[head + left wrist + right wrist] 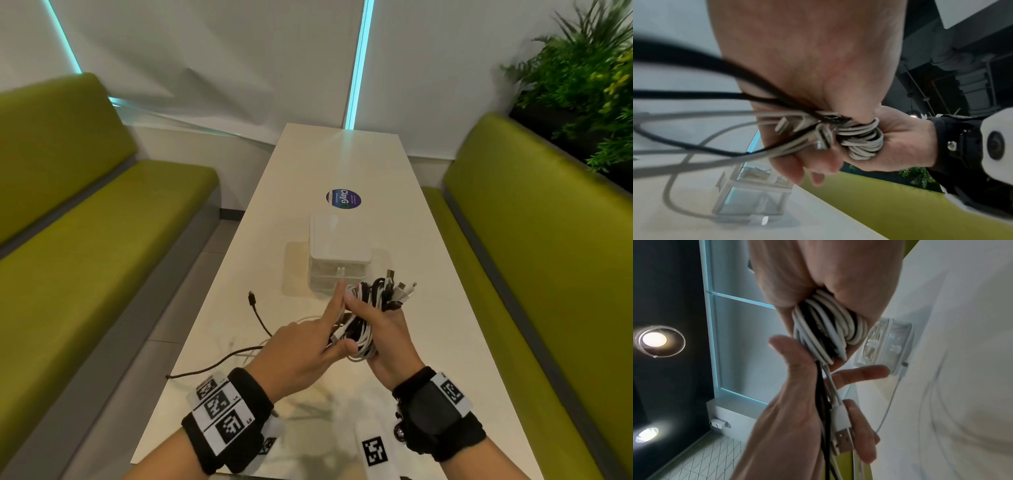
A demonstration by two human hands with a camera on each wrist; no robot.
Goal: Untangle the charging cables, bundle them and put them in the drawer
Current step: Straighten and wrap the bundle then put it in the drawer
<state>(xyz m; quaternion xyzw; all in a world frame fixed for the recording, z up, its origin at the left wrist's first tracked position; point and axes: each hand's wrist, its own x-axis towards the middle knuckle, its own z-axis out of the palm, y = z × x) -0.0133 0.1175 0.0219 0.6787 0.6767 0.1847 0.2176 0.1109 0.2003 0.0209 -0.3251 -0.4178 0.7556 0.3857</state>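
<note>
While your right hand (383,329) clasps the coiled cable bundle (368,308) above the table (445,342), your left hand (305,346) pinches its loose tails; next, wind those 2 trailing cables (260,322) in before the drawer box (337,253).

The worktop (346,164) is a long, white, glossy rectangle. A clear plastic drawer unit (339,255) stands on it near the centre. A round dark-blue sticker (344,199) lies flat just beyond the unit. A loose dark cable (259,318) and a loose white cable (301,320) lie on the near left portion, crossing each other.
</note>
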